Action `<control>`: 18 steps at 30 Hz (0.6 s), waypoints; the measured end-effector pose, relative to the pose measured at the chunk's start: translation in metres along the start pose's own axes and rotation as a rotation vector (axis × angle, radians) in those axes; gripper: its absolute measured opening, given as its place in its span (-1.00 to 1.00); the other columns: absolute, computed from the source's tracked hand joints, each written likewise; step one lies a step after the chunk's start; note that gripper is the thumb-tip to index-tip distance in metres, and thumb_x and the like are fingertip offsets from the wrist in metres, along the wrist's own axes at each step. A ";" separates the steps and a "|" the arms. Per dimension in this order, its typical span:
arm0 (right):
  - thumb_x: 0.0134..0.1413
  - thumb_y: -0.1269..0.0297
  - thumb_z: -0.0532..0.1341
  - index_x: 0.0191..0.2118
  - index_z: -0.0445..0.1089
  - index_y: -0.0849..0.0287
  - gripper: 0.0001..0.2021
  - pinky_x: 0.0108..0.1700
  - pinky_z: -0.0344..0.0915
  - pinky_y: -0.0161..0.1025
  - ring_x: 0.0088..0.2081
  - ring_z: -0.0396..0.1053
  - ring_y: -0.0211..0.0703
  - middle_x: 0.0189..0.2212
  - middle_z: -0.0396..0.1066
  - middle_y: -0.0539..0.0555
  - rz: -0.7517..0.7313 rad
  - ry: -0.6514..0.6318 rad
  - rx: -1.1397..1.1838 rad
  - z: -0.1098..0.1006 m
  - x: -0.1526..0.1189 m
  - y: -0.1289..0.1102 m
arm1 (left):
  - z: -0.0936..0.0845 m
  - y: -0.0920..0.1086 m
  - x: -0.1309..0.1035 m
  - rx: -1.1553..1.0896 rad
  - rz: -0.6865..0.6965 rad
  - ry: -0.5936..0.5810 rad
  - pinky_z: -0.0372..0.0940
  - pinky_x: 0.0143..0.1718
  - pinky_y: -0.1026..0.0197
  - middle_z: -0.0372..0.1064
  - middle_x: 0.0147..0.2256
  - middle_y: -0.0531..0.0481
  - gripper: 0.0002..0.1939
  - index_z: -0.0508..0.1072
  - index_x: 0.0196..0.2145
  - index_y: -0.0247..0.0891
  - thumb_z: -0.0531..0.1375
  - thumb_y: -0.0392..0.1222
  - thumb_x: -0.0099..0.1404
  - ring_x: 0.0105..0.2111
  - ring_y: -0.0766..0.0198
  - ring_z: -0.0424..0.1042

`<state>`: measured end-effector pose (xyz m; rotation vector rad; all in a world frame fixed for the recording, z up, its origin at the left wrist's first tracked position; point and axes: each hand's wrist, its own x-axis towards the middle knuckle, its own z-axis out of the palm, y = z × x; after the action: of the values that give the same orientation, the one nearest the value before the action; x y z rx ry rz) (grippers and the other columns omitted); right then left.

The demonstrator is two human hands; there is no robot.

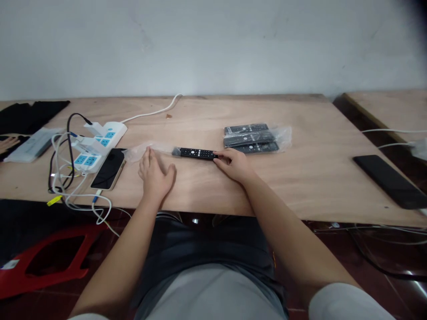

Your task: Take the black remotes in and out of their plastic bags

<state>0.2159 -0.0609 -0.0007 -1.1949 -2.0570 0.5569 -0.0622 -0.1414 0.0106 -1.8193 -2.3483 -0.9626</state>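
Observation:
A black remote control (198, 153) lies crosswise at the middle of the table, its left end inside a clear plastic sleeve (163, 148). My right hand (231, 162) pinches the remote's bare right end between thumb and fingers. My left hand (154, 175) rests over the sleeve, fingertips touching the plastic and thumb spread away. Behind my right hand, several remotes in clear plastic sleeves (251, 137) lie partly stacked on each other.
Left on the wooden table (200, 191) are a white power strip (115, 129) with tangled cables and a phone (108, 169). Beyond it, a person's hand (8, 143) shows near a packaged item (31, 144). A dark phone (388, 180) lies right. A red stool (50, 258) stands below.

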 end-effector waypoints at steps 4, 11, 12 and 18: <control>0.21 0.24 0.30 -0.01 0.62 0.09 -0.74 -0.10 0.39 -0.13 -0.24 0.46 -0.08 -0.25 0.55 0.10 0.004 0.003 0.015 0.001 0.000 0.000 | -0.006 -0.010 0.013 -0.003 0.007 0.009 -0.07 0.40 -0.42 -0.07 0.46 -0.32 -0.06 0.03 0.46 -0.25 0.29 0.03 0.24 0.44 -0.34 -0.06; 0.21 0.25 0.30 0.00 0.61 0.07 -0.73 -0.07 0.39 -0.11 -0.23 0.46 -0.06 -0.23 0.56 0.10 0.008 -0.004 0.029 0.000 0.001 0.000 | -0.036 -0.020 0.064 -0.003 0.066 0.083 -0.13 0.46 -0.33 -0.30 0.51 -0.31 0.05 -0.12 0.49 -0.26 0.33 -0.07 0.21 0.49 -0.24 -0.20; 0.21 0.25 0.30 0.00 0.61 0.07 -0.73 -0.08 0.39 -0.11 -0.23 0.46 -0.07 -0.23 0.56 0.10 0.008 -0.005 0.028 0.000 0.001 0.000 | -0.040 -0.020 0.072 -0.002 0.080 0.102 -0.13 0.46 -0.32 -0.32 0.51 -0.31 0.05 -0.14 0.49 -0.28 0.33 -0.08 0.21 0.49 -0.23 -0.22; 0.21 0.26 0.31 0.00 0.61 0.10 -0.74 -0.10 0.39 -0.12 -0.25 0.46 -0.08 -0.23 0.56 0.10 -0.003 0.006 0.027 0.001 0.002 0.001 | -0.028 -0.025 0.103 0.092 0.090 0.011 -0.24 0.42 -0.49 -0.47 0.52 -0.35 0.05 -0.09 0.48 -0.28 0.34 0.04 0.22 0.49 -0.36 -0.39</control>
<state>0.2152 -0.0590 -0.0018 -1.1760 -2.0396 0.5767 -0.1266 -0.0680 0.0607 -1.8616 -2.2429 -0.8378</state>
